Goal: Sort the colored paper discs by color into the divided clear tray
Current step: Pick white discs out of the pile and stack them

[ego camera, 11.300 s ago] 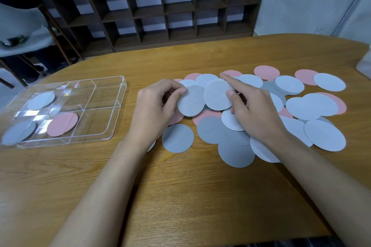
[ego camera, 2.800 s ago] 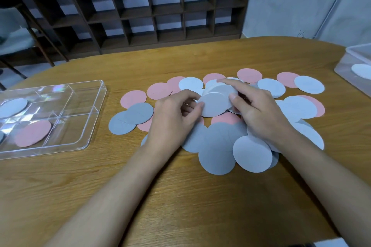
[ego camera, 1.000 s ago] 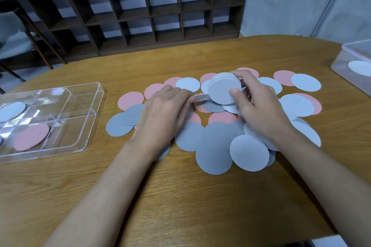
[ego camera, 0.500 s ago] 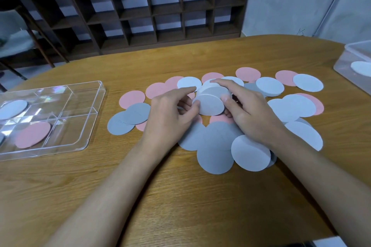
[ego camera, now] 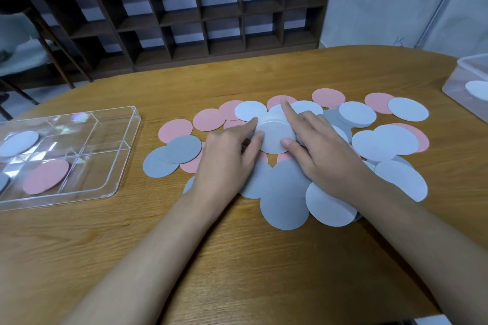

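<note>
Stack [ego camera: 276, 137] sits back down on discs [ego camera: 284, 198]; right hand [ego camera: 324, 155] pinches its edges, left hand [ego camera: 224, 161] presses straight-fingered; bare table [ego camera: 148, 219] beside tray [ego camera: 79, 198].

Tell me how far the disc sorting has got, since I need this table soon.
Barely started. Done: the clear tray holds one white disc, one pink disc and a grey one at the frame's edge. In hand: the right hand grips a white stack while the left hand presses its edge. Left: most loose discs, pink, grey and white, lie on the table.
</note>
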The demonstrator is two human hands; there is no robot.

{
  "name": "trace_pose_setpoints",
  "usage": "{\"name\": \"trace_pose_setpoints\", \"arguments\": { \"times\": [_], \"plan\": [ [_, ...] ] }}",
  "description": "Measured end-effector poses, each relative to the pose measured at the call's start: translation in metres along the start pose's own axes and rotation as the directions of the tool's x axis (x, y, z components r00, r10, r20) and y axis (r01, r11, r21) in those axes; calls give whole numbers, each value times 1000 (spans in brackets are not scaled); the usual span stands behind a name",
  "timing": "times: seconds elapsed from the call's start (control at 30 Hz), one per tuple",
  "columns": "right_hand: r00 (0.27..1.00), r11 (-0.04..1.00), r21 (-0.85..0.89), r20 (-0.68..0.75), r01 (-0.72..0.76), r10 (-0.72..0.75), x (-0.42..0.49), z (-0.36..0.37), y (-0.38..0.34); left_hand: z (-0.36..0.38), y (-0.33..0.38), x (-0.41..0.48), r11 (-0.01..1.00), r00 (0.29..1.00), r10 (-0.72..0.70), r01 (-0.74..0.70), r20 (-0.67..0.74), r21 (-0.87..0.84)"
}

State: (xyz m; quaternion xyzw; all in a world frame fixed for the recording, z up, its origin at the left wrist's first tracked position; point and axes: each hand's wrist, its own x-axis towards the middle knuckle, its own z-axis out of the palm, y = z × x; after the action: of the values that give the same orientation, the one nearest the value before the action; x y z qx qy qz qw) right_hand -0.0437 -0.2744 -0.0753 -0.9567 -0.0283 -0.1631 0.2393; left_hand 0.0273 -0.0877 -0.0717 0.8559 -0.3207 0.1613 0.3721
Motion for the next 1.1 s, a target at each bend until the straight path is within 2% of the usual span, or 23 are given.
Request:
{"name": "trace_pose_setpoints", "arguments": {
  "times": [0.13,0.27,0.4,0.53,0.7,0.9,1.1],
  "plan": [
    [988,987,141,-143,72,-52,1,0,2,3,-1,-2,999,999,-29,29,14,-24],
    [989,984,167,-142,65,-42,1,-3,2,-1,2,-3,993,998,-56,57,10,-105],
    [992,975,214,-97,-61,84,1,-10,3,-7,1,0,975,996,-74,81,43,-205],
    [996,982,184,-76,-36,51,-3,-16,1,-9,-3,-1,967,996,-46,65,82,-245],
    [997,983,184,-67,-19,32,-9,-22,-7,-20,-5,-3,975,997,45,-29,68,-221],
    [998,965,261,-65,16,1,-1,-19,-43,-59,-15,-14,979,997,68,-58,40,-197],
    [996,924,371,-8,90,-94,17,0,-114,-145,-39,-38,994,999,-8,14,54,-112]
  ]
}}
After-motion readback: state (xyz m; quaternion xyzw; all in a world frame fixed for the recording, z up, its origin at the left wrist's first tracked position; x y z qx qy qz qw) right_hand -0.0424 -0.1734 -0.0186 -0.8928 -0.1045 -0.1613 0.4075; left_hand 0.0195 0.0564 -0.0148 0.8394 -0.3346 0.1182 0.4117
